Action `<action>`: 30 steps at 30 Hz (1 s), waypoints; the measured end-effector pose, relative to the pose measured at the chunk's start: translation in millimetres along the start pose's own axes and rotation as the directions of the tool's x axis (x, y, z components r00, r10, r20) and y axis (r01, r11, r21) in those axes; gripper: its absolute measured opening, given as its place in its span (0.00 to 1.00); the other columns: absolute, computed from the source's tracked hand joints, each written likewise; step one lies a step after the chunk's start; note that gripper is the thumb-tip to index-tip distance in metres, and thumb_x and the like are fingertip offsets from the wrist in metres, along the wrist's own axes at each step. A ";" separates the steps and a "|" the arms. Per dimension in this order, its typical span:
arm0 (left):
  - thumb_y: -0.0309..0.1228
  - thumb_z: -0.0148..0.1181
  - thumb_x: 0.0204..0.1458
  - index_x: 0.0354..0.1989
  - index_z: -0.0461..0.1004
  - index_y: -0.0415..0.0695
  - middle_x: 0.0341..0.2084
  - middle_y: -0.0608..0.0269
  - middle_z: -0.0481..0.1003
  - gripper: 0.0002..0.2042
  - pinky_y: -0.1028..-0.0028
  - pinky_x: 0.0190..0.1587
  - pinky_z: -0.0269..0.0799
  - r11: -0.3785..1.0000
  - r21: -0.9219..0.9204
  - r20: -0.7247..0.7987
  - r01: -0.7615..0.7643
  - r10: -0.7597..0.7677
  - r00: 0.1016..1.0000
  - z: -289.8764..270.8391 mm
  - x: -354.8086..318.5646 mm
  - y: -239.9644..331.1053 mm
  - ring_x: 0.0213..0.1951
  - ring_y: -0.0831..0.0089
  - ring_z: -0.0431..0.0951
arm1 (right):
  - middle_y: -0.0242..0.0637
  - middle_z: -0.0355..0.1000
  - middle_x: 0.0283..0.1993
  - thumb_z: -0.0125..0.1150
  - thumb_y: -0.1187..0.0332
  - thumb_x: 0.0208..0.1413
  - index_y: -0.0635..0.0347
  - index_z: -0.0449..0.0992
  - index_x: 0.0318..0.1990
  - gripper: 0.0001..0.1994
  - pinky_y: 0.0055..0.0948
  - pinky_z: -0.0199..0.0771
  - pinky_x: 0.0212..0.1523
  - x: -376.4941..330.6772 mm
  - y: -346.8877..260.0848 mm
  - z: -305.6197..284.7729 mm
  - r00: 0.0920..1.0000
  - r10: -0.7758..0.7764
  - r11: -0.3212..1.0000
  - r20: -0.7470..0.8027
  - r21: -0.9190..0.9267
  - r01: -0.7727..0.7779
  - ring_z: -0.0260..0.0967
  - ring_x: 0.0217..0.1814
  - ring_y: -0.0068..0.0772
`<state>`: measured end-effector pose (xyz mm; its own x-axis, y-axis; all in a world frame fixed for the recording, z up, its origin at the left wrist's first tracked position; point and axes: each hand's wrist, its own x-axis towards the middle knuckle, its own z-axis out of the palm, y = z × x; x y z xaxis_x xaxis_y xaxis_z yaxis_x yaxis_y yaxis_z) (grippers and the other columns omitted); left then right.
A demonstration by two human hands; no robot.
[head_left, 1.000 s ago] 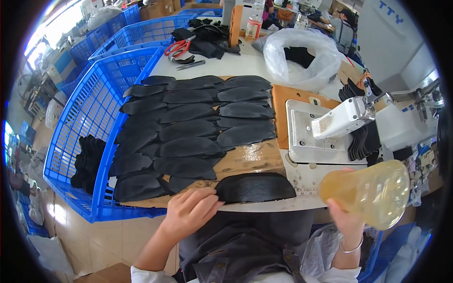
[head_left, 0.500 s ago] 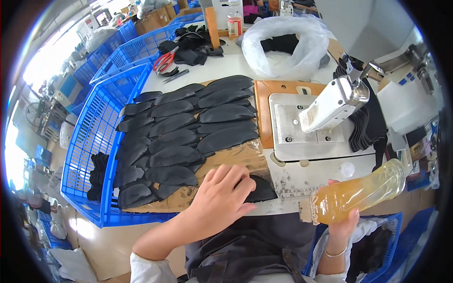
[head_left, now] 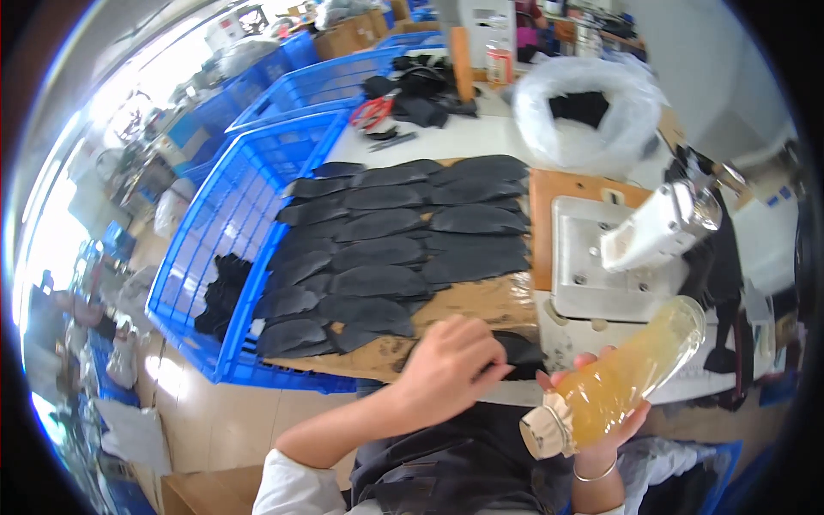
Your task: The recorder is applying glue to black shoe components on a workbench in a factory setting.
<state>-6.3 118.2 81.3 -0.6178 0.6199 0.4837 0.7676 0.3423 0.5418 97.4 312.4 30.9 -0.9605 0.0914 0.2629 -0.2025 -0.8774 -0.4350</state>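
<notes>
My right hand (head_left: 611,429) grips a clear bottle (head_left: 631,369) of amber liquid from below. The bottle tilts, its cloth-wrapped mouth (head_left: 548,427) pointing down to the left, near the table's front edge. To its left, my left hand (head_left: 455,365) is closed, fingers curled at a black curved piece (head_left: 519,352) on the cardboard (head_left: 476,302); the fingertips are partly hidden. Beyond that hand, many similar black pieces (head_left: 378,253) lie in overlapping rows on the board.
A white sewing machine (head_left: 657,227) stands at the right. Blue crates (head_left: 245,240) line the left side. Behind the rows are red-handled scissors (head_left: 375,112), black scraps (head_left: 425,94) and a clear plastic bag (head_left: 592,112) with black material inside.
The whole view has shifted, so the table appears farther right. The bottle has moved toward me and nearer my left hand, its wrapped mouth turned more downward. My left hand remains at the black piece.
</notes>
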 end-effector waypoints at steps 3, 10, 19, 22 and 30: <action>0.26 0.68 0.38 0.22 0.72 0.43 0.22 0.64 0.70 0.08 0.70 0.33 0.64 0.999 0.036 -0.106 0.020 -0.016 0.994 2.2 -8.3 4.1 0.29 0.66 0.70 | 0.53 0.60 0.57 0.58 0.43 0.49 0.55 0.51 0.62 0.39 0.62 0.49 0.62 7.1 7.9 3.2 0.998 0.036 0.998 0.048 -0.047 -0.033 0.63 0.55 0.65; 0.22 0.67 0.40 0.21 0.72 0.43 0.19 0.66 0.70 0.08 0.76 0.26 0.63 0.970 -0.134 -0.533 0.204 -0.244 0.810 -73.0 -18.2 -21.9 0.22 0.73 0.68 | 0.45 0.58 0.60 0.50 0.45 0.54 0.53 0.51 0.64 0.35 0.66 0.43 0.63 6.6 6.9 12.9 0.998 0.047 0.976 0.043 -0.214 -0.037 0.62 0.57 0.58; 0.27 0.67 0.37 0.21 0.73 0.47 0.22 0.68 0.67 0.07 0.72 0.32 0.58 0.850 0.475 -0.319 0.227 -0.073 0.945 -56.7 -75.7 -43.7 0.27 0.70 0.67 | 0.47 0.60 0.56 0.56 0.43 0.50 0.55 0.52 0.59 0.36 0.60 0.54 0.61 12.1 9.5 22.5 0.998 -0.016 0.969 -0.063 -0.247 0.000 0.67 0.52 0.57; 0.28 0.68 0.36 0.21 0.74 0.47 0.21 0.70 0.68 0.07 0.72 0.31 0.59 0.907 0.339 -0.269 0.249 -0.160 0.950 -44.3 -82.9 -56.8 0.25 0.71 0.66 | 0.47 0.60 0.57 0.57 0.45 0.51 0.54 0.52 0.60 0.36 0.60 0.53 0.61 9.1 4.4 20.3 0.998 0.002 0.978 -0.057 -0.207 -0.013 0.65 0.54 0.57; 0.31 0.66 0.38 0.23 0.71 0.47 0.22 0.70 0.64 0.09 0.72 0.32 0.58 0.931 0.314 -0.229 0.188 -0.118 0.966 -45.7 -88.9 -62.7 0.28 0.71 0.65 | 0.48 0.58 0.57 0.58 0.47 0.51 0.57 0.51 0.62 0.37 0.53 0.63 0.58 1.8 -5.1 25.6 0.999 -0.015 0.949 -0.049 -0.317 -0.001 0.63 0.55 0.58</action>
<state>-7.3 9.3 35.7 -0.7266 0.3972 0.5606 0.6517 0.6570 0.3791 101.7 305.0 55.6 -0.9656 0.1275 0.2267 -0.2512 -0.6833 -0.6856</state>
